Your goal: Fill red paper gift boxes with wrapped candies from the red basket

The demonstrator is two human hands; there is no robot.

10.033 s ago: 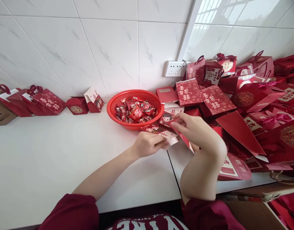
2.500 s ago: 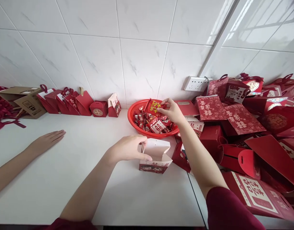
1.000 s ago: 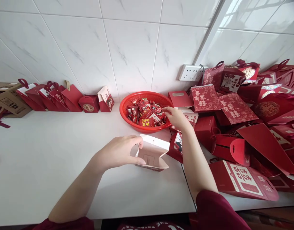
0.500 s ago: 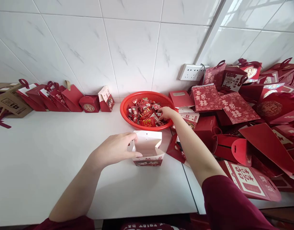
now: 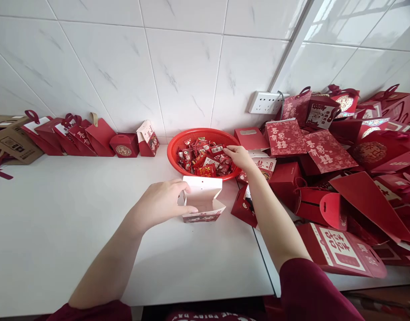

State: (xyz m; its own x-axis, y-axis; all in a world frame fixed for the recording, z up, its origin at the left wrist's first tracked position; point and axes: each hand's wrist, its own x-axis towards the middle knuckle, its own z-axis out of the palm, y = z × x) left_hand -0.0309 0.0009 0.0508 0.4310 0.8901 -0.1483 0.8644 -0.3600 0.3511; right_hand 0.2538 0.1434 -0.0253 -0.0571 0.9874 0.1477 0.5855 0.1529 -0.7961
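- Gift box (image 5: 204,217): set upright on the white tabletop (image 5: 74,240), just in front of the basket; the top is open, the pale interior is exposed and the far panel is raised; cartoon figures are printed on the near face.
- Left hand (image 5: 161,203): clamped on the left side of the gift box; the thumb is laid at the near edge and the fingers are placed at the far panel, so that the open mouth is spanned between them.
- Right hand (image 5: 241,157): thumb and fingertips are brought together on a small wrapped packet (image 5: 217,150), which is pinched above the right part of the basket.
- Basket (image 5: 170,156): red, oval and perforated; filled with wrapped sweets (image 5: 196,156), mostly in red wrappers; a packet with yellow lettering (image 5: 205,170) is seen near the front.
- Right side: a box with a slot (image 5: 252,138) is placed beside the basket; a printed box (image 5: 242,207) is partly hidden by the right forearm; farther right, a heap of red boxes (image 5: 328,149) is piled against the wall, several being tilted or overlapped.
- Left side: a row of red boxes (image 5: 101,138) is stood along the tiled wall (image 5: 104,58); a brown carton (image 5: 21,142) is cut off by the view edge.
- Wall: a socket strip (image 5: 265,103) is mounted above the slotted box.
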